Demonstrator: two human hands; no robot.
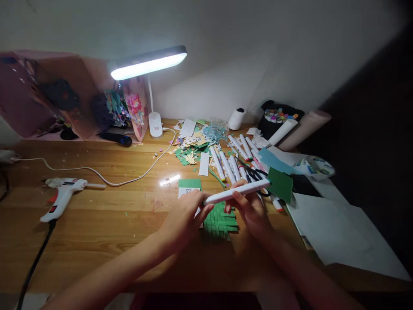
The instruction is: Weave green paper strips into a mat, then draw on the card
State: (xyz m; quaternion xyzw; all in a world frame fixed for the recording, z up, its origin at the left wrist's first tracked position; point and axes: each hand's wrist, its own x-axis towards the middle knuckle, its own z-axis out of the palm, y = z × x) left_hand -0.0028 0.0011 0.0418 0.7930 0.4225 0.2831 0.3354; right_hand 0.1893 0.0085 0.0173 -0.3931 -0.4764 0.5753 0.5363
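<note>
A white marker point(254, 187) is held slantwise above the desk between both my hands. Its left end lies in the closed fingers of my left hand point(185, 215), which hide the tip. My right hand point(253, 211) grips the barrel near its middle with bent fingers. Beneath the hands is a woven piece of green paper strips point(221, 223), partly covered by them. Behind my left hand shows a green and white paper piece point(189, 184) with a small dark drawing on it.
Several loose markers point(228, 168), black-handled scissors point(256, 174) and paper scraps point(193, 146) lie beyond the hands. Left stands a glue gun point(63, 196) with its cord; a white cable point(97, 172) crosses the desk below a lit lamp point(150, 64). Right are white sheets point(348, 228) and tape point(314, 168).
</note>
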